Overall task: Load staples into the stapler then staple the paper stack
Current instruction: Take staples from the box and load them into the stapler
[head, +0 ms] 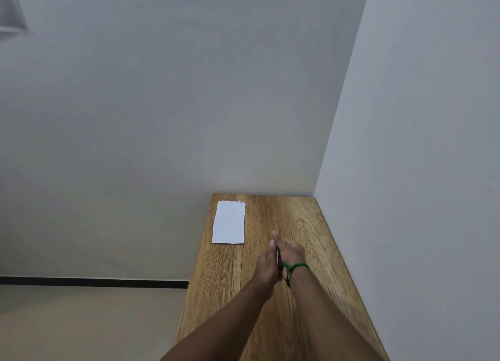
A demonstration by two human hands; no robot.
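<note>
A white paper stack (229,222) lies flat at the far left corner of the wooden table (305,220). My left hand (266,266) and my right hand (292,252) are pressed together over the middle of the table. Between them shows a thin sliver of a silver and dark object, the stapler (278,258). Most of it is hidden by my palms, and both hands close around it. A green thread bracelet (293,268) circles my right wrist. No staples are visible.
The narrow table stands in a room corner, with a grey wall behind it and another along its right edge. Its left edge drops to a beige floor with a black skirting line (94,281).
</note>
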